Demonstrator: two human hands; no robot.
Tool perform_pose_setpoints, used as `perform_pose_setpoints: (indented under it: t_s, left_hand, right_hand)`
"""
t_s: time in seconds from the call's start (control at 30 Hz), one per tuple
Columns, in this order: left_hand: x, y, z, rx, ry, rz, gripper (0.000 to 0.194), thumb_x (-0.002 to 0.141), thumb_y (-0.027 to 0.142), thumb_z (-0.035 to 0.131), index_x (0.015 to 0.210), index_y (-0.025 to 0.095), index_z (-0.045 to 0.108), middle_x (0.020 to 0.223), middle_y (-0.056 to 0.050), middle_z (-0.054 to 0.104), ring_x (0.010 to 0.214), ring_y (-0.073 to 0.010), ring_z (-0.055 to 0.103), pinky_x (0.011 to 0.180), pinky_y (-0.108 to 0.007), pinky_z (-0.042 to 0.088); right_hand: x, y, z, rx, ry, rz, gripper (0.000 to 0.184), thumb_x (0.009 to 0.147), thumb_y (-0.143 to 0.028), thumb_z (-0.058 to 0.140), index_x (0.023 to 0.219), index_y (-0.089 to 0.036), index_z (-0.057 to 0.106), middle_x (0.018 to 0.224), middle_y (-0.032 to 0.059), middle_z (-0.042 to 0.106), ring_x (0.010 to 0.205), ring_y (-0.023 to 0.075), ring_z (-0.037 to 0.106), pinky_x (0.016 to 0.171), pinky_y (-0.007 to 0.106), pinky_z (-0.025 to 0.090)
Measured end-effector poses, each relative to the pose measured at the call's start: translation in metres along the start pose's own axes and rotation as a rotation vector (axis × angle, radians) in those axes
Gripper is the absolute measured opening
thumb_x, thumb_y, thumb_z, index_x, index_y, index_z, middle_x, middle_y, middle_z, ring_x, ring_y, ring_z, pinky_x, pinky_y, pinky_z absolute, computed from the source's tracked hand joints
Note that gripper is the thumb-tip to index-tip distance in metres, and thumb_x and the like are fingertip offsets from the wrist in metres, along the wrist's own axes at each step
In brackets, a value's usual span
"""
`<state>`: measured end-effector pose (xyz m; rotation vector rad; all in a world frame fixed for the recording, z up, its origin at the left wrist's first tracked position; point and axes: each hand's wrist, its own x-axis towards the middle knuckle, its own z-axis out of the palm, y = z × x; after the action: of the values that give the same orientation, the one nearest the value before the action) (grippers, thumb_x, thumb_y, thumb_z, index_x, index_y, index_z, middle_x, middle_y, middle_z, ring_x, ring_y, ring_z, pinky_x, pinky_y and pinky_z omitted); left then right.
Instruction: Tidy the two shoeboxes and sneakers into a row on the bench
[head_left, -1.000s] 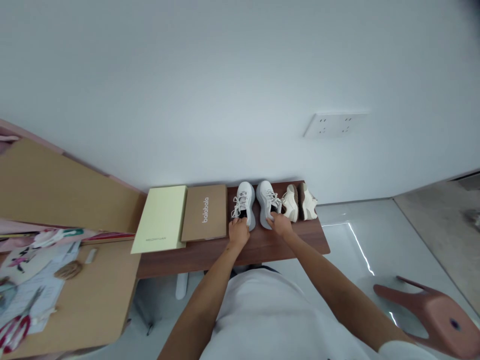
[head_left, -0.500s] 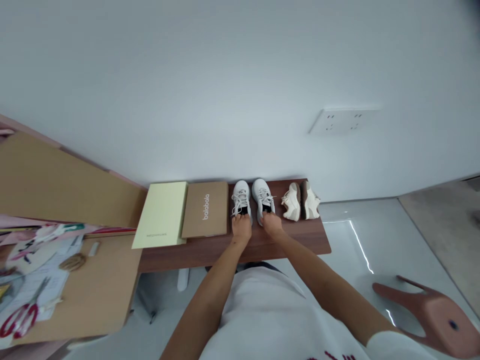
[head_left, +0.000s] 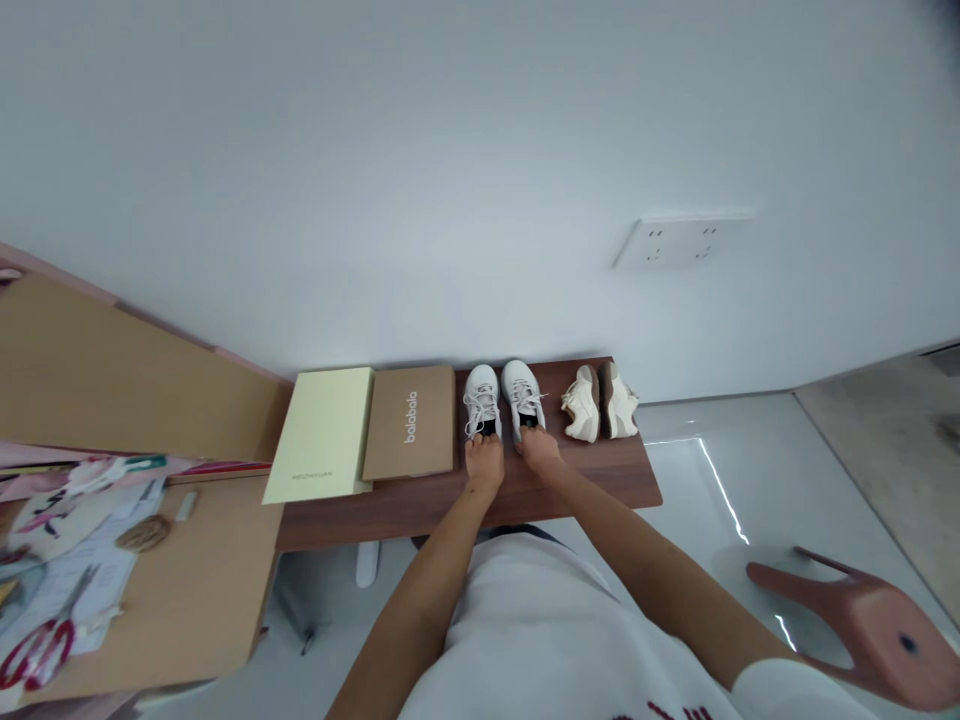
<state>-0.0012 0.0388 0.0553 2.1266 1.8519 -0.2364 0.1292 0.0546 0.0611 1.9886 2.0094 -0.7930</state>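
Observation:
Two white laced sneakers stand side by side, toes to the wall, on a dark wooden bench (head_left: 585, 485). My left hand (head_left: 484, 461) grips the heel of the left white sneaker (head_left: 481, 397). The heel of the right white sneaker (head_left: 520, 391) is held by my right hand (head_left: 538, 451). Both hands have fingers curled onto the shoe collars. To the right of them lies a pair of cream sneakers (head_left: 599, 401), tipped on their sides.
A brown shoebox (head_left: 410, 423) and a pale yellow-green box (head_left: 323, 434) lie on the bench's left part. A light wooden desk (head_left: 187, 590) with papers and red scissors (head_left: 34, 655) is at the left. A pink stool (head_left: 862, 625) lies at the lower right. A wall socket (head_left: 679, 242) is above.
The two white sneakers have been drawn together and shifted left, away from the cream pair. They now stand parallel and straight, with both hands still on their heels.

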Motion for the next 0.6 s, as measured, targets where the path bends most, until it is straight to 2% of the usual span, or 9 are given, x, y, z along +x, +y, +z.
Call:
perform_pose_setpoints:
  t_s: [0.13, 0.2, 0.27, 0.37, 0.43, 0.5, 0.6]
  left_hand:
    - [-0.001, -0.001, 0.001, -0.002, 0.011, 0.000, 0.038, 0.096, 0.005, 0.036, 0.112, 0.010, 0.070, 0.103, -0.017, 0.072, 0.115, -0.0277, 0.060, 0.096, -0.040, 0.043]
    - [-0.002, -0.002, 0.002, -0.001, 0.025, -0.002, 0.037, 0.095, 0.005, 0.038, 0.114, 0.011, 0.069, 0.103, -0.017, 0.072, 0.115, -0.0275, 0.060, 0.097, -0.040, 0.043]
    - [-0.004, -0.003, 0.003, -0.004, 0.065, -0.004, 0.038, 0.096, 0.007, 0.040, 0.123, 0.011, 0.065, 0.106, -0.017, 0.071, 0.115, -0.0276, 0.060, 0.098, -0.041, 0.043]
    - [-0.004, 0.003, 0.005, -0.062, 0.156, 0.058, 0.046, 0.096, 0.016, 0.047, 0.141, 0.011, 0.051, 0.119, -0.018, 0.068, 0.119, -0.0295, 0.058, 0.102, -0.044, 0.042]
    - [-0.002, 0.015, 0.008, -0.147, 0.177, 0.189, 0.052, 0.096, 0.022, 0.050, 0.147, 0.014, 0.045, 0.125, -0.017, 0.065, 0.122, -0.0299, 0.056, 0.105, -0.045, 0.042]
    - [0.002, 0.034, 0.014, -0.258, 0.148, 0.343, 0.053, 0.096, 0.024, 0.050, 0.149, 0.017, 0.043, 0.129, -0.015, 0.063, 0.125, -0.0284, 0.055, 0.107, -0.044, 0.041]
    - [0.015, 0.072, 0.025, -0.428, 0.042, 0.467, 0.056, 0.097, 0.026, 0.047, 0.151, 0.018, 0.038, 0.138, -0.015, 0.059, 0.130, -0.0261, 0.053, 0.110, -0.042, 0.041]
  right_hand:
    - [-0.001, 0.003, 0.003, -0.027, 0.035, -0.030, 0.023, 0.098, -0.015, 0.050, 0.115, -0.013, 0.065, 0.117, 0.0192, 0.070, 0.114, 0.0239, 0.065, 0.086, 0.029, 0.053]
    - [-0.003, 0.003, 0.006, -0.027, 0.056, -0.052, 0.021, 0.097, -0.016, 0.053, 0.114, -0.013, 0.065, 0.116, 0.0187, 0.070, 0.116, 0.0246, 0.064, 0.087, 0.029, 0.052]
    - [-0.005, 0.004, 0.010, -0.011, 0.103, -0.073, 0.023, 0.095, -0.020, 0.059, 0.115, -0.013, 0.065, 0.116, 0.0185, 0.070, 0.117, 0.0264, 0.062, 0.090, 0.031, 0.051]
    - [-0.010, 0.018, 0.014, 0.061, 0.255, -0.107, 0.030, 0.096, -0.028, 0.057, 0.121, -0.014, 0.063, 0.120, 0.0175, 0.069, 0.118, 0.0280, 0.060, 0.098, 0.036, 0.048]
    - [-0.014, 0.040, 0.015, 0.136, 0.395, -0.116, 0.033, 0.099, -0.029, 0.050, 0.125, -0.014, 0.061, 0.125, 0.0171, 0.067, 0.121, 0.0275, 0.058, 0.104, 0.038, 0.045]
    - [-0.018, 0.073, 0.014, 0.209, 0.540, -0.067, 0.037, 0.100, -0.029, 0.043, 0.129, -0.012, 0.058, 0.129, 0.0176, 0.065, 0.125, 0.0275, 0.056, 0.108, 0.039, 0.042]
    - [-0.021, 0.131, 0.009, 0.273, 0.691, 0.166, 0.042, 0.099, -0.026, 0.040, 0.136, -0.009, 0.052, 0.135, 0.0204, 0.060, 0.128, 0.0299, 0.053, 0.110, 0.043, 0.040]
